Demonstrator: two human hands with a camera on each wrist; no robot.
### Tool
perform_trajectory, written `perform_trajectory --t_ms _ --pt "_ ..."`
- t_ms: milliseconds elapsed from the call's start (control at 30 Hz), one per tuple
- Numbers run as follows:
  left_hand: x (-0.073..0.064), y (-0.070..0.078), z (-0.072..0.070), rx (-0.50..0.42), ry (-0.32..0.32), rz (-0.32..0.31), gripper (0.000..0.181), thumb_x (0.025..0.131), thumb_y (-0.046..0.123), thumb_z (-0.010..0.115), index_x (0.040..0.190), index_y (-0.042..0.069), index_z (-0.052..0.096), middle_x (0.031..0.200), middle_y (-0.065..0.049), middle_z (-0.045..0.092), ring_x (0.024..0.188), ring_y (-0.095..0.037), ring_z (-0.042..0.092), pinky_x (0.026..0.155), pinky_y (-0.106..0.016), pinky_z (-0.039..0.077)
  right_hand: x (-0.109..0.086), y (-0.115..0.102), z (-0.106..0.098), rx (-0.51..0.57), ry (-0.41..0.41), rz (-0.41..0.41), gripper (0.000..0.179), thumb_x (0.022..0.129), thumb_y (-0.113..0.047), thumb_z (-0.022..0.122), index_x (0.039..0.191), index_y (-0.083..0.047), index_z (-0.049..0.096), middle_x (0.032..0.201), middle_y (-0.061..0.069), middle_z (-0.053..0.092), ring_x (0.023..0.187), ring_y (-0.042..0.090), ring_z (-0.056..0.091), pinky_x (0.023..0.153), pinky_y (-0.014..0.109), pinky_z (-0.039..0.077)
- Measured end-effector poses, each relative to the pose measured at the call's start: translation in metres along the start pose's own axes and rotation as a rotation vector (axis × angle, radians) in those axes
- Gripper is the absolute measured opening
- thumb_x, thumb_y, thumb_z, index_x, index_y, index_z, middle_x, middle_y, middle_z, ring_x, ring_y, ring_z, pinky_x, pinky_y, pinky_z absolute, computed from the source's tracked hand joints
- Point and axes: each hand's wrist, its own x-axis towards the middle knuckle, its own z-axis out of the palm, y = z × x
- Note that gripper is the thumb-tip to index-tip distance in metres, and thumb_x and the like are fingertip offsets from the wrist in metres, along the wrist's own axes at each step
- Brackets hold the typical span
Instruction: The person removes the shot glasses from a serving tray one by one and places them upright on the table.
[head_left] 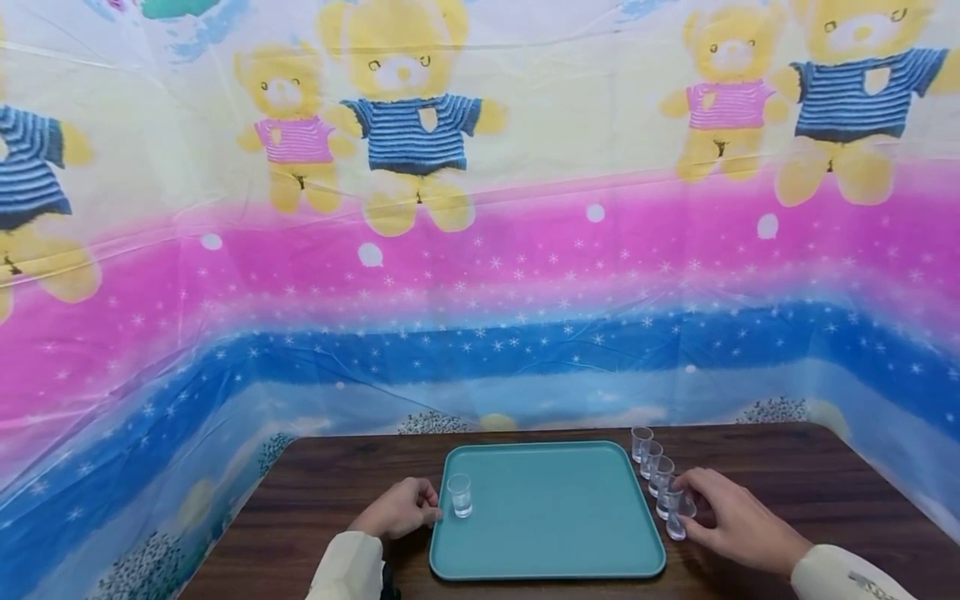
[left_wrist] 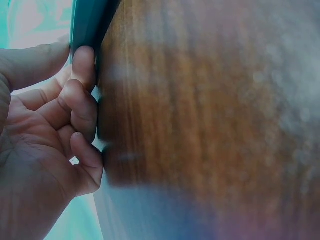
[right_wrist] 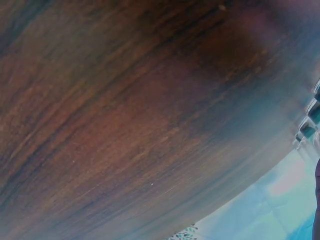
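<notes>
A teal tray lies on the dark wooden table, with one small clear shot glass standing near its left rim. My left hand is at the tray's left edge, fingers bent. In the left wrist view, the thumb and forefinger of that hand pinch the tray's rim. Just off the tray's right side, several clear shot glasses stand in a slanting row. At the near end of that row, my right hand grips a shot glass between thumb and fingers.
The brown wood-grain table extends on both sides of the tray. Behind and around it hangs a cloth printed with teddy bears. The right wrist view looks mostly at the tabletop and its curved edge.
</notes>
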Motion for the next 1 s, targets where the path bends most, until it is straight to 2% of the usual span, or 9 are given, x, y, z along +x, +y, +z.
perform_trajectory --t_ms 167,333,467,767,1000 --pt "0.0 0.0 0.001 -0.022 0.002 0.003 0.009 0.09 0.007 0.064 0.086 0.004 0.057 0.072 -0.005 0.057 0.062 -0.017 0.053 0.056 -0.031 0.04 -0.001 0.0 0.0 -0.006 0.014 -0.01 0.03 0.082 -0.02 0.074 0.108 -0.016 0.058 0.091 -0.008 0.051 0.073 0.001 0.045 0.059 0.024 0.042" --pt "0.0 -0.001 0.001 -0.02 0.004 0.001 0.009 0.09 0.007 0.064 0.086 0.005 0.057 0.072 -0.005 0.057 0.063 -0.017 0.053 0.057 -0.031 0.041 0.003 -0.004 -0.002 -0.035 0.092 -0.03 0.031 0.078 -0.027 0.078 0.102 -0.019 0.059 0.09 -0.011 0.05 0.076 0.002 0.047 0.062 0.024 0.044" --pt "0.0 -0.001 0.001 -0.014 0.007 0.001 0.009 0.09 0.007 0.064 0.085 0.005 0.056 0.072 -0.005 0.057 0.062 -0.017 0.053 0.057 -0.031 0.041 0.01 -0.009 -0.005 -0.049 0.137 -0.06 0.03 0.077 -0.024 0.079 0.1 -0.021 0.06 0.091 -0.013 0.05 0.078 0.003 0.048 0.065 0.025 0.045" --pt "-0.001 -0.001 0.001 -0.014 -0.004 -0.018 0.009 0.091 0.009 0.064 0.086 0.005 0.057 0.074 -0.005 0.057 0.064 -0.017 0.053 0.058 -0.031 0.041 0.031 -0.023 -0.005 -0.031 0.063 -0.06 0.028 0.083 -0.036 0.073 0.104 -0.027 0.057 0.094 -0.013 0.049 0.082 0.009 0.051 0.066 0.027 0.046" --pt "-0.001 0.001 0.0 -0.014 -0.008 -0.011 0.009 0.091 0.01 0.063 0.087 0.005 0.057 0.074 -0.005 0.057 0.064 -0.017 0.053 0.058 -0.032 0.041 0.042 -0.032 0.001 -0.008 0.052 -0.072 0.029 0.082 -0.029 0.075 0.105 -0.028 0.057 0.098 -0.015 0.049 0.087 0.006 0.052 0.071 0.031 0.048"
